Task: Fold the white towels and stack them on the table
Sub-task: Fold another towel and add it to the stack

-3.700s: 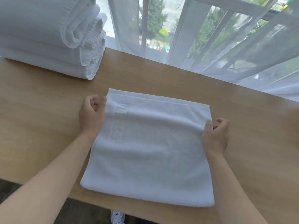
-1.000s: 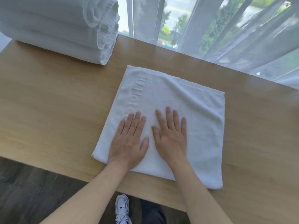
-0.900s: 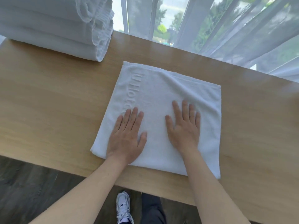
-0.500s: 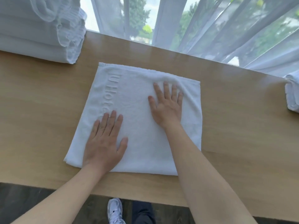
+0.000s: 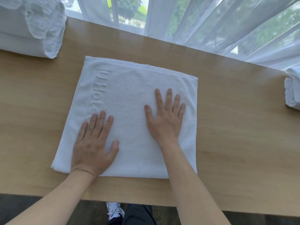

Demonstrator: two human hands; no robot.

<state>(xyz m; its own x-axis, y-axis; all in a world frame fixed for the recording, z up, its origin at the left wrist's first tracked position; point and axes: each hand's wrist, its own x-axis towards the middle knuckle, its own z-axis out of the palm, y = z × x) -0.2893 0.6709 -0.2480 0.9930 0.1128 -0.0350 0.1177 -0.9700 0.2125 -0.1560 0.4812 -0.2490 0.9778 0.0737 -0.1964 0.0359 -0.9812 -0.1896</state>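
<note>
Both hands, left hand (image 5: 92, 143) and right hand (image 5: 165, 117), are spreading flat and empty, apart now, across the folded towel (image 5: 129, 88), smoothing it for stacking.

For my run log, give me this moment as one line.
left hand flat on folded towel | right hand flat on it

Both hands flat, palms down, fingers spread: left hand (image 5: 93, 143) nearer the body, right hand (image 5: 165, 118) farther forward, forearms bare.
</note>
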